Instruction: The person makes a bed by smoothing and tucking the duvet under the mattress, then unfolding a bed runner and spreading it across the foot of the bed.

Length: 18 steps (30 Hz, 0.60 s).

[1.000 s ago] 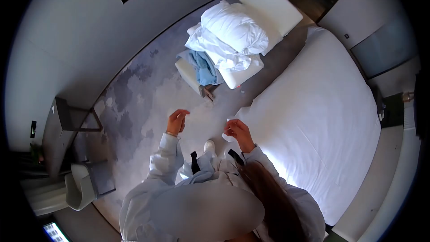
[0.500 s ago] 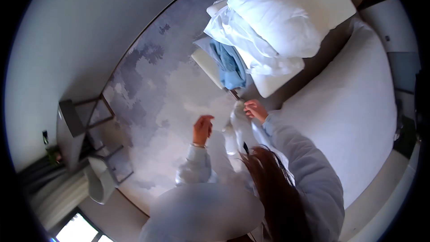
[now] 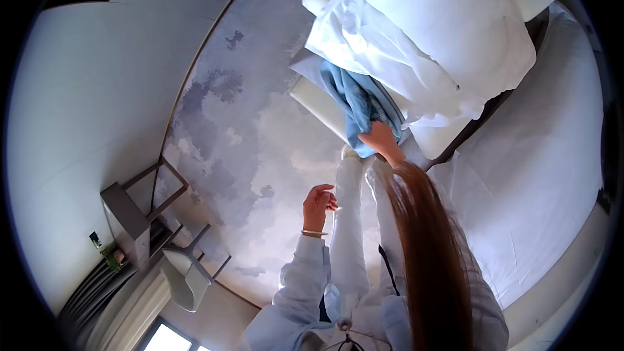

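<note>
A crumpled blue cloth (image 3: 356, 101) hangs over the side of a pale padded bench or box, partly beneath the white bedding. My right hand (image 3: 382, 141) is at the lower end of this cloth, its fingers closed on a fold; some fingertips are hidden. Lower and to the left, my left hand (image 3: 318, 208) hovers over the carpet beside my leg, holding nothing, with loosely bent fingers apart. White bedding (image 3: 429, 32), bulky and rumpled, is heaped just beyond the blue cloth.
A white-covered bed (image 3: 526, 175) lies along the right. Patterned grey carpet (image 3: 240, 130) spreads to the left. At the lower left are a desk (image 3: 130, 227) and a light chair (image 3: 188, 276). Long hair (image 3: 426, 240) hangs across my right arm.
My right hand has moved forward from beside my leg onto the blue cloth. My left hand stays empty near my leg. The camera view has shifted, and I stand closer to the bedding.
</note>
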### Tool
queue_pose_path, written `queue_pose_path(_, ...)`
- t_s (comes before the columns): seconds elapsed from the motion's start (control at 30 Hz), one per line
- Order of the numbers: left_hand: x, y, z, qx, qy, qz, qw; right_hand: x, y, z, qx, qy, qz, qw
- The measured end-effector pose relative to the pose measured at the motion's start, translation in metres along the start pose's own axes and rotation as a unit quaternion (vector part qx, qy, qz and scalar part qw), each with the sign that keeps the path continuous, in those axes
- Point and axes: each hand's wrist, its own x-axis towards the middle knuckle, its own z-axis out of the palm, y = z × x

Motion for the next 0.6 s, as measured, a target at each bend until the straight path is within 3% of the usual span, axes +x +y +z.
queue_pose_path(0.03, 0.005, 0.002, -0.008, 0.000, 0.000, 0.002, 1.000, -0.016, -0.017, -0.021, 0.113, -0.025, -0.001, 0.993)
queue_pose_path(0.07, 0.009, 0.004, -0.012, -0.066, 0.039, 0.015, 0.997, -0.037, -0.041, -0.051, 0.194, -0.103, 0.065, 0.973)
queue_pose_path(0.1, 0.008, 0.010, -0.010, -0.132, 0.077, 0.022, 0.988, -0.060, -0.051, -0.056, 0.191, -0.102, 0.074, 0.974)
queue_pose_path(0.17, -0.006, 0.056, 0.005, -0.030, 0.155, 0.003, 0.987, -0.117, -0.068, -0.068, 0.300, -0.081, 0.107, 0.944)
queue_pose_path(0.27, -0.012, 0.098, 0.006, -0.232, -0.131, 0.025, 0.964, -0.230, -0.133, -0.141, 0.196, -0.105, -0.058, 0.973)
queue_pose_path(0.33, -0.011, 0.103, 0.005, -0.245, -0.171, 0.020, 0.954, -0.278, -0.164, -0.187, 0.094, 0.017, -0.144, 0.985)
queue_pose_path(0.37, -0.013, 0.104, 0.004, -0.234, -0.173, 0.024, 0.956, -0.305, -0.187, -0.210, 0.056, 0.142, -0.177, 0.972)
queue_pose_path(0.4, -0.014, 0.104, 0.001, -0.221, -0.171, 0.025, 0.960, -0.324, -0.194, -0.209, 0.212, 0.150, -0.118, 0.958)
queue_pose_path(0.5, -0.025, 0.108, -0.003, -0.186, -0.181, 0.030, 0.965, -0.376, -0.202, -0.219, 0.429, 0.101, -0.076, 0.894)
queue_pose_path(0.53, -0.031, 0.110, -0.004, -0.170, -0.183, 0.035, 0.968, -0.393, -0.208, -0.222, 0.501, 0.095, -0.047, 0.859)
queue_pose_path(0.6, -0.047, 0.111, -0.006, -0.134, -0.187, 0.052, 0.972, -0.422, -0.184, -0.194, 0.649, 0.179, 0.042, 0.738)
